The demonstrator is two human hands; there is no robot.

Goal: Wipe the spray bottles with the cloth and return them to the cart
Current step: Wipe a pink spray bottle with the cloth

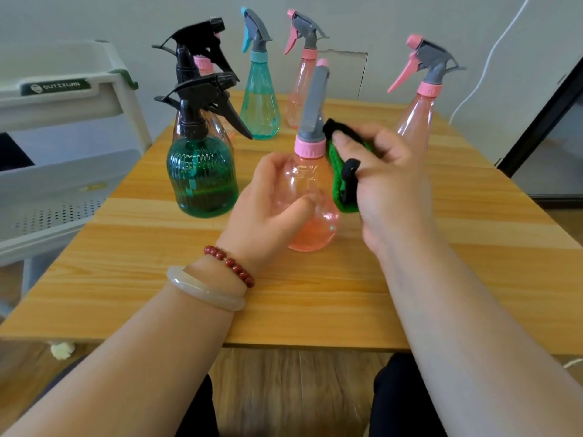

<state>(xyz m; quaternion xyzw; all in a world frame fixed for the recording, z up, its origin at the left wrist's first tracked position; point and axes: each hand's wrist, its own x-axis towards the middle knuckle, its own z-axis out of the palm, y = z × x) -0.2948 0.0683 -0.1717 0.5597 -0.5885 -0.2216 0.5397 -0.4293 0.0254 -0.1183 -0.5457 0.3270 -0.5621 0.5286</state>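
A far pink-capped bottle [202,65] is mostly hidden behind two black-triggered bottles [202,181]. The cart [66,99] is cut off at the left. Open wood runs to the surface's [315,294] near edge. At mid-surface, the left hand [268,203] grips an upright clear pink bottle [315,228]. The right hand [391,184] pinches a green-and-black cloth [345,190] against its neck.
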